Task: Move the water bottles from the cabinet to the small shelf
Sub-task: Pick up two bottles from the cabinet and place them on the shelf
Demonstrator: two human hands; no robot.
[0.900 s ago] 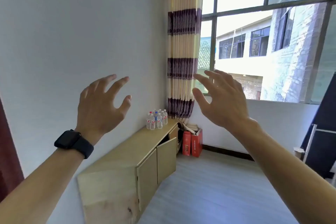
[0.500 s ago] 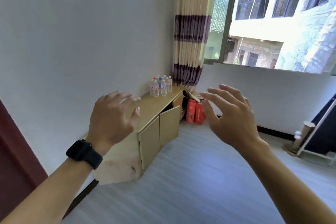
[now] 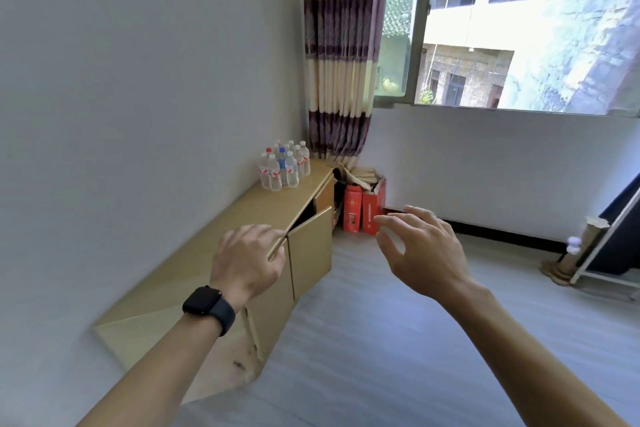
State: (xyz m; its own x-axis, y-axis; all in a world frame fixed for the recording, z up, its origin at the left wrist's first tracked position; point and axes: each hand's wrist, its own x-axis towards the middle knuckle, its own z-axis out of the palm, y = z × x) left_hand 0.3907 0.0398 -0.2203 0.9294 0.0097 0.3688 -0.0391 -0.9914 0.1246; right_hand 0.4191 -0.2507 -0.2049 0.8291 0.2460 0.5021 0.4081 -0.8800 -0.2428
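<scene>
Both hands raised empty in the foreground, left hand [image 3: 246, 262] with black watch [image 3: 209, 308] and fingers curled loosely, right hand [image 3: 420, 255] fingers spread and holding nothing; beyond, low wooden cabinet [image 3: 221, 246] along wall, water bottles [image 3: 284, 166] clustered upright on its far end, near the striped curtain [image 3: 341, 52].

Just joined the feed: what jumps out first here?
Two empty, open hands, left hand wearing a black watch and right hand, are raised in the foreground. Beyond them, a cluster of water bottles stands at the far end of the low wooden cabinet, near the striped curtain.
</scene>
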